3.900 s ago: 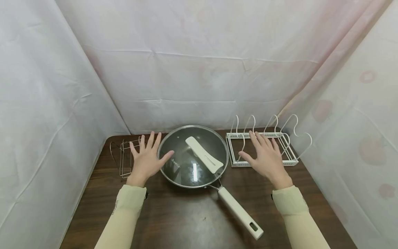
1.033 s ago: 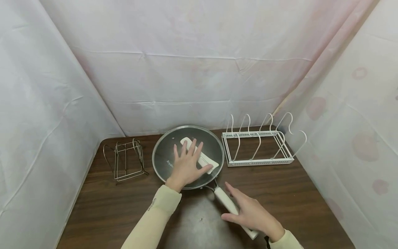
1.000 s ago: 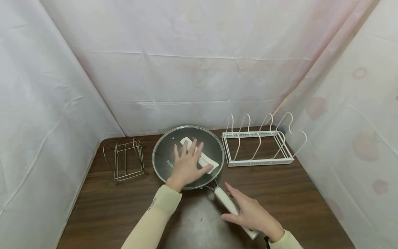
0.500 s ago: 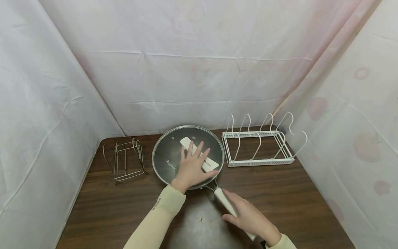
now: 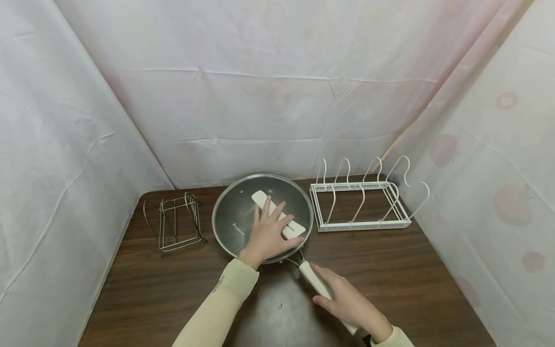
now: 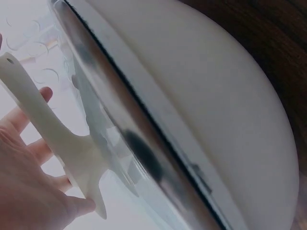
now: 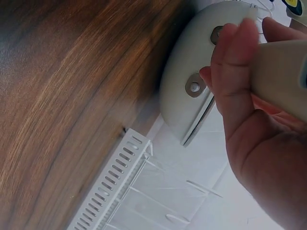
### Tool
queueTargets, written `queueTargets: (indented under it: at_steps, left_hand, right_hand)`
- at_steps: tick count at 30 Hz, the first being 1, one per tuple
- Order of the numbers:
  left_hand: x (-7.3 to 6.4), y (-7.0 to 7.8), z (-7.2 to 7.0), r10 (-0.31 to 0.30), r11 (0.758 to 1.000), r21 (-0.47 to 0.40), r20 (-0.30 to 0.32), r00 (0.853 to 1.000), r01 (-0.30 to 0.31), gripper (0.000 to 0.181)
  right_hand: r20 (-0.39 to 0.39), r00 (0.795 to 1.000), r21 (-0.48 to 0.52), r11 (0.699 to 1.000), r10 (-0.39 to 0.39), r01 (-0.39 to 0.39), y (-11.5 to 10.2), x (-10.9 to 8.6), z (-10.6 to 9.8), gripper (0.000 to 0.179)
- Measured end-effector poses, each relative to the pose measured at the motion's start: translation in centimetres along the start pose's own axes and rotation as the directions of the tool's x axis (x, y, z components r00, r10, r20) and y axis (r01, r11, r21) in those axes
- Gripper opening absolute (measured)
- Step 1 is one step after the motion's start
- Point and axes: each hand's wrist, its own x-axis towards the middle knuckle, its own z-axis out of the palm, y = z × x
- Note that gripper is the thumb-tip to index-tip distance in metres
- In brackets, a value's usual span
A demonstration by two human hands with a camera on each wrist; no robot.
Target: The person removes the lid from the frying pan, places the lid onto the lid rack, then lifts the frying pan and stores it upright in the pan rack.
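In the middle of the table sits a white wok (image 7: pixel 184 72) with a long pale handle (image 5: pixel 315 281) and a glass lid (image 5: pixel 225 212) on it. The lid carries a long pale handle (image 6: pixel 45 120). My left hand (image 5: pixel 266 237) spreads over the lid handle, fingers bent across its far edge and thumb on its lower end. In the left wrist view a fingertip shows past the handle. My right hand (image 5: pixel 349 301) grips the wok's handle from the right; the right wrist view shows the fingers (image 7: pixel 235 62) curled around it. The palm contact is hidden.
A white rack (image 5: pixel 364 225) with several curved wire dividers stands at the back right, close to the wok. Left of the wok is a small metal wire rack (image 5: pixel 178 224). Fabric sheets (image 5: pixel 269 106) hang at the back and both sides of the wooden table (image 5: pixel 143 294).
My left hand has moved from the small rack onto the lid handle, its fingers bending over it. My right hand has come from the white rack and closed around the wok's handle.
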Motion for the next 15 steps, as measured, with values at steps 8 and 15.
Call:
queueTargets:
  at_steps: [8, 15]
  left_hand:
    - [0.03, -0.21, 0.1, 0.011, 1.0, 0.012, -0.017, 1.0, -0.01, 0.069]
    - [-0.1, -0.47, 0.13, 0.026, 1.0, 0.011, -0.027, 0.999, -0.026, 0.068]
  right_hand:
    - [-0.009, 1.0, 0.004, 1.0, -0.008, 0.008, 0.15, 0.07, 0.06, 0.068]
    - [-0.003, 1.0, 0.015, 1.0, -0.006, 0.006, 0.13, 0.03, -0.09, 0.069]
